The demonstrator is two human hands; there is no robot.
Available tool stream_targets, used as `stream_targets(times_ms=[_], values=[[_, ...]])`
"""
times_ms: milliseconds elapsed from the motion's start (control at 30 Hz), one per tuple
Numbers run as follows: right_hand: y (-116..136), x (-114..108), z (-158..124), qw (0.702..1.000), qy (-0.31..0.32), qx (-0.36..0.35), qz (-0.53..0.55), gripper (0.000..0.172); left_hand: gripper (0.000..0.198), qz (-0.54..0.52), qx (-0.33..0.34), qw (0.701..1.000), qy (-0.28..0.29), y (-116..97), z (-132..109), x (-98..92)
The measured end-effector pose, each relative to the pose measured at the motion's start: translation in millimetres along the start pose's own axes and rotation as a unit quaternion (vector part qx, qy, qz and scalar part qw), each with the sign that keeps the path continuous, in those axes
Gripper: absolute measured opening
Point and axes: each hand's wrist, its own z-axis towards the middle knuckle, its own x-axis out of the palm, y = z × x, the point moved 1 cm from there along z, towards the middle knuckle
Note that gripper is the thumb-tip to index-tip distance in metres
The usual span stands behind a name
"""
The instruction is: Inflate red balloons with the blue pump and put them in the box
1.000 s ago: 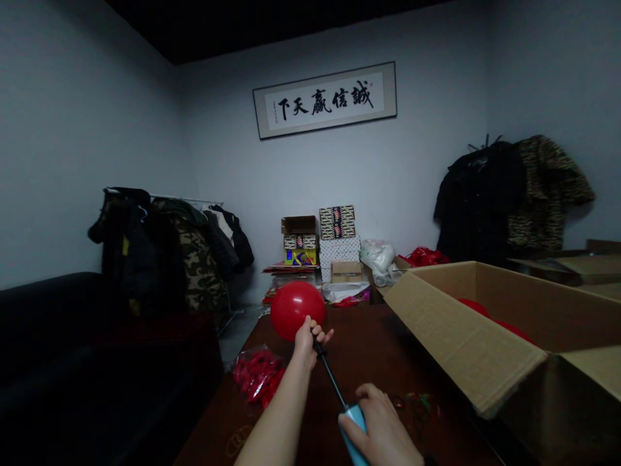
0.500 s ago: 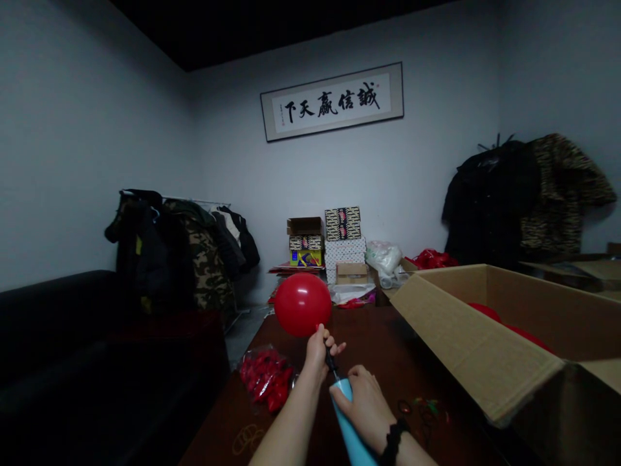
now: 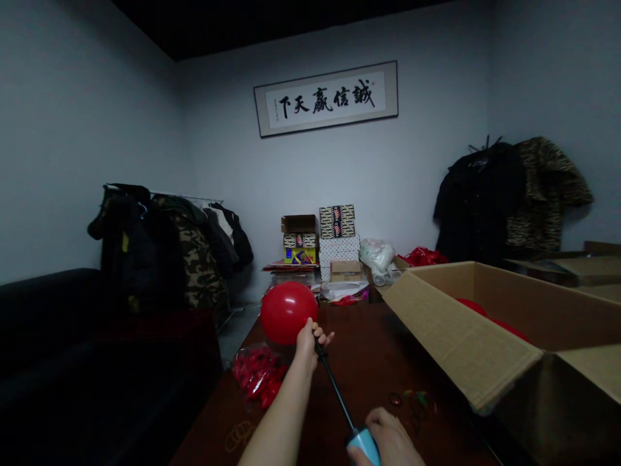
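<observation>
A round, inflated red balloon [image 3: 290, 312] sits at the tip of a hand pump. My left hand [image 3: 309, 340] is closed round the balloon's neck and the pump's black nozzle end. From there a thin dark rod [image 3: 338, 391] runs down to the light blue pump body [image 3: 363, 445]. My right hand [image 3: 388, 439] grips that blue body near the bottom edge, its lower part cut off by the frame. A clear bag of red balloons [image 3: 258, 375] lies on the table to the left of my left forearm.
An open cardboard box [image 3: 460, 336] with red things inside stands on the right. Rubber bands [image 3: 239, 436] and small rings [image 3: 395, 399] lie on the brown table [image 3: 359, 336]. Stacked boxes [image 3: 338, 255] stand at the far end.
My right hand has drawn the blue pump body down and back, baring a long stretch of rod. The balloon and my left hand sit slightly further left in view.
</observation>
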Motion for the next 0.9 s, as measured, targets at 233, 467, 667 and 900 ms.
stream_targets(times_ms=[233, 467, 667, 900], values=[[12, -9, 5, 0.998, -0.025, -0.045, 0.041, 0.046, 0.035, -0.011, 0.006, 1.000, 0.017, -5, -10, 9.2], [44, -23, 55, 0.992, -0.112, -0.020, 0.061, 0.040, 0.038, 0.029, 0.049, 0.997, 0.058, 8, -19, 14.1], [54, -13, 80, 0.991, -0.119, -0.019, 0.055, 0.041, 0.040, 0.078, 0.055, 0.992, 0.079, 1, -14, 8.3], [39, -7, 43, 0.998, -0.047, -0.024, 0.045, 0.036, 0.037, 0.042, 0.051, 0.997, 0.030, -7, -10, -3.6]])
